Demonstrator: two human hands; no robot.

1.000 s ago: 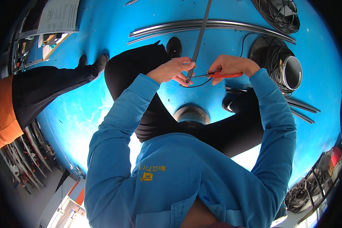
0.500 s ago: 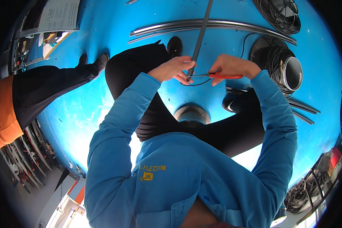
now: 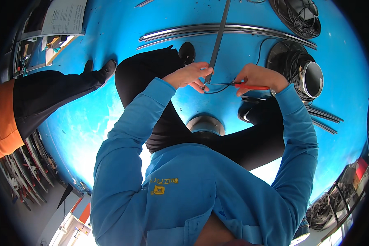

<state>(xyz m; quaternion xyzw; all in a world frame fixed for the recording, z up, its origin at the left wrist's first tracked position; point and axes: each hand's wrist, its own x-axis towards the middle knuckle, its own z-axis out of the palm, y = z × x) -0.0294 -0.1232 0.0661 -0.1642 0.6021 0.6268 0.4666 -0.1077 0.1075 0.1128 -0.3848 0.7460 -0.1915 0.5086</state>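
Strip (image 3: 218, 45), dark and long, comes down from the upper edge of the view, and its lower end is in the left hand (image 3: 188, 77). This hand grips it between the thumb and the fingers, close to the end, while the other fingers are bent below. The right hand (image 3: 261, 77) is closed around a red-handled tool (image 3: 254, 87), which looks like scissors. Its thin metal part points to the left, toward the end of the strip — whether it touches there, I cannot tell. A thin black cord (image 3: 217, 92) curves just under the metal part of the tool, between the two hands; which hand holds it is not clear.

Both hands are above the blue floor (image 3: 238, 110), in front of the spread knees of the person, who wears a blue jacket (image 3: 184, 176) and black trousers (image 3: 246, 147). Beyond the hands, several long strips (image 3: 229, 28) lie across the floor, and the held strip passes over them. On the right side there is a coil of black cord (image 3: 293, 67) beside an open metal cylinder (image 3: 313, 80), and a second coil (image 3: 289, 16) farther up. At the left stands another person (image 3: 49, 92) — only dark legs, shoes and an orange garment are visible.
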